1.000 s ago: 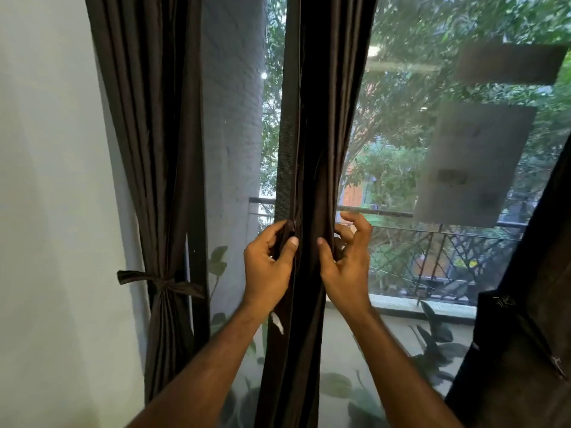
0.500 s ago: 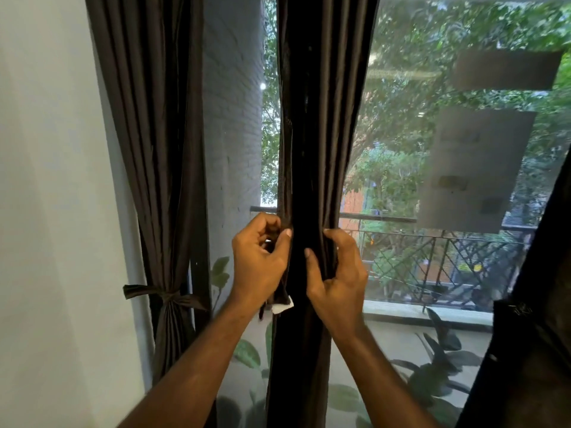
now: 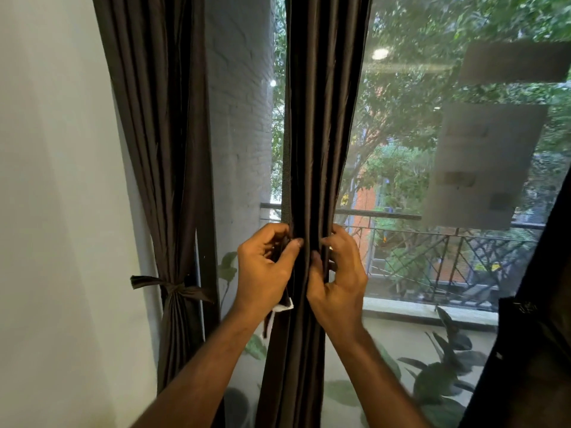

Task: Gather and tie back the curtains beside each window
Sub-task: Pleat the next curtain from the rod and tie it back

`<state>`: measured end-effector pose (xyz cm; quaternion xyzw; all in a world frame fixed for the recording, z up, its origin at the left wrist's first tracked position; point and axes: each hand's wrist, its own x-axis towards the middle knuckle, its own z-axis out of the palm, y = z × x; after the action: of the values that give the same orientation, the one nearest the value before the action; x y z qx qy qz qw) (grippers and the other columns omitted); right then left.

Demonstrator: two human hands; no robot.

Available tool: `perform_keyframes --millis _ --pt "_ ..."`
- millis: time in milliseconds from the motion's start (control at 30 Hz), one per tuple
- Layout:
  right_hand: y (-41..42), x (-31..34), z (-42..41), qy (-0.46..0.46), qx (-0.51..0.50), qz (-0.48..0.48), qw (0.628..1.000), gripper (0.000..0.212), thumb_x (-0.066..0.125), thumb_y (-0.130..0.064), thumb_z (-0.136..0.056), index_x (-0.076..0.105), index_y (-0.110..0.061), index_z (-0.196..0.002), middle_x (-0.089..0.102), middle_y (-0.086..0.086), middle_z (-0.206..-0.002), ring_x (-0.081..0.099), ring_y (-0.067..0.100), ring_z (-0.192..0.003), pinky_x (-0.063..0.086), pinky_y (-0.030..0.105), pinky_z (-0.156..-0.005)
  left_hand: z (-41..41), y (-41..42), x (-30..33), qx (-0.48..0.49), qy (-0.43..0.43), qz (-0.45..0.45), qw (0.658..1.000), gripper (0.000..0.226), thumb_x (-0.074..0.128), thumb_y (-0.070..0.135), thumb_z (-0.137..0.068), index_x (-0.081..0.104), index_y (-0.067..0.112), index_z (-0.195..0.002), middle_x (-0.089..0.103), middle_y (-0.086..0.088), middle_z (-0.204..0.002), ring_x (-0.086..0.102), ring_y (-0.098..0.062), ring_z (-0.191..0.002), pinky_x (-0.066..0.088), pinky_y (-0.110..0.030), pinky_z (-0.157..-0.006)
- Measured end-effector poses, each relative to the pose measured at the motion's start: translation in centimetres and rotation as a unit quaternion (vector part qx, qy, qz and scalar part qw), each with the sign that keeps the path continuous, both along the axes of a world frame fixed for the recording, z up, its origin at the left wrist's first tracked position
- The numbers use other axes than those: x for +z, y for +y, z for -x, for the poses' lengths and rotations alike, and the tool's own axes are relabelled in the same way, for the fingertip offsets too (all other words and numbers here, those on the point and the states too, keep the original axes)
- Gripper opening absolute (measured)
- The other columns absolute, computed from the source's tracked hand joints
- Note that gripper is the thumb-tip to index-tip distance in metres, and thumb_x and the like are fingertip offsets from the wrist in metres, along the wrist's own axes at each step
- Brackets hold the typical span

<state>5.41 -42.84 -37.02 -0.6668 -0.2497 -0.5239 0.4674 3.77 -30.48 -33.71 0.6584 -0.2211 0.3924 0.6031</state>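
A dark brown curtain (image 3: 318, 118) hangs gathered into a narrow bundle in the middle of the window. My left hand (image 3: 262, 273) grips its left edge together with a dark tie strip (image 3: 282, 304) whose white-tipped end hangs below my palm. My right hand (image 3: 338, 276) curls round the bundle's right side, thumb pressed on the front folds. To the left, another brown curtain (image 3: 160, 134) hangs beside the wall, cinched by a knotted tie-back (image 3: 173, 288).
A white wall (image 3: 55, 211) fills the left. The window glass (image 3: 432, 149) looks out on a balcony railing (image 3: 448, 251), trees and potted leaves. A third dark curtain (image 3: 531, 350) hangs at the far right edge.
Both hands have drawn closer together on the middle curtain, squeezing the folds tighter. The tie strip's white-tipped end now hangs below my left hand.
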Motion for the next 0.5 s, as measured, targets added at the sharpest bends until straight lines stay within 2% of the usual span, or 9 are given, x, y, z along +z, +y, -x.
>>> perform_keyframes --millis 67,100,167,200,267,333,400,500 --pt "-0.3 -0.1 0.3 -0.007 -0.031 0.023 0.999 0.031 0.055 0.009 -0.089 0.067 -0.013 -0.107 0.056 0.017 -0.141 0.058 -0.010 -0.106 0.053 0.015 -0.083 0.2 0.2 -0.4 0.014 -0.002 0.008 1.000 0.008 0.070 0.003 -0.092 0.073 0.007 -0.098 0.073 -0.003 -0.087 0.073 -0.021 -0.084 0.059 -0.026 -0.078" --pt "-0.4 0.0 0.5 -0.006 -0.034 0.023 0.999 0.028 0.054 0.005 -0.089 0.071 -0.010 -0.103 0.054 0.016 -0.144 0.058 -0.011 -0.102 0.050 0.011 -0.084 0.4 0.4 -0.5 0.023 -0.005 0.014 1.000 0.007 0.069 0.005 -0.094 0.074 0.006 -0.098 0.073 -0.003 -0.087 0.072 -0.022 -0.086 0.059 -0.028 -0.079" --pt "-0.4 -0.1 1.3 0.006 -0.018 0.020 1.000 0.022 0.055 -0.011 -0.093 0.074 -0.009 -0.104 0.051 0.013 -0.148 0.058 -0.012 -0.106 0.049 0.011 -0.087 0.8 0.5 -0.3 0.047 -0.016 0.021 0.999 0.009 0.066 0.007 -0.095 0.075 0.010 -0.096 0.073 -0.001 -0.088 0.072 -0.020 -0.087 0.057 -0.027 -0.079" --pt "-0.2 -0.1 1.7 0.011 -0.011 0.026 1.000 0.024 0.059 -0.023 -0.095 0.073 -0.010 -0.107 0.048 0.011 -0.151 0.056 -0.011 -0.112 0.049 0.012 -0.090 1.1 0.3 -0.1 0.059 -0.019 0.026 0.998 0.013 0.066 0.006 -0.095 0.075 0.015 -0.094 0.073 0.001 -0.087 0.071 -0.016 -0.087 0.056 -0.023 -0.078" --pt "0.3 -0.1 2.1 0.023 -0.008 0.043 0.999 0.032 0.068 -0.038 -0.092 0.072 -0.013 -0.112 0.040 0.006 -0.156 0.057 0.002 -0.122 0.052 0.019 -0.094 1.8 -0.4 0.7 0.070 -0.012 0.037 0.997 0.022 0.067 0.002 -0.094 0.073 0.024 -0.091 0.073 0.009 -0.084 0.070 -0.006 -0.083 0.053 -0.016 -0.075" --pt "0.6 -0.3 2.0 0.033 -0.015 0.037 0.999 0.025 0.070 -0.032 -0.092 0.073 -0.014 -0.109 0.038 0.005 -0.157 0.058 0.016 -0.128 0.057 0.033 -0.094 2.1 -0.9 1.3 0.079 -0.006 0.036 0.996 0.025 0.067 0.001 -0.093 0.071 0.026 -0.091 0.073 0.015 -0.082 0.070 -0.003 -0.079 0.052 -0.013 -0.072" --pt "0.3 -0.3 1.8 0.044 -0.024 0.000 0.999 0.016 0.066 -0.023 -0.094 0.074 -0.013 -0.104 0.042 0.003 -0.153 0.059 0.019 -0.125 0.057 0.040 -0.091 2.1 -0.6 1.6 0.101 -0.009 0.025 0.995 0.020 0.067 0.001 -0.093 0.071 0.020 -0.091 0.071 0.011 -0.078 0.069 -0.001 -0.073 0.052 -0.013 -0.068" --pt "-0.2 -0.8 2.3 0.049 -0.073 -0.011 0.996 0.013 0.067 -0.022 -0.092 0.075 -0.017 -0.101 0.045 0.003 -0.148 0.053 0.022 -0.129 0.049 0.048 -0.097 2.3 0.6 1.5 0.122 0.001 0.021 0.992 0.013 0.066 0.001 -0.094 0.068 0.014 -0.090 0.066 0.007 -0.073 0.061 -0.002 -0.062 0.048 -0.013 -0.060"
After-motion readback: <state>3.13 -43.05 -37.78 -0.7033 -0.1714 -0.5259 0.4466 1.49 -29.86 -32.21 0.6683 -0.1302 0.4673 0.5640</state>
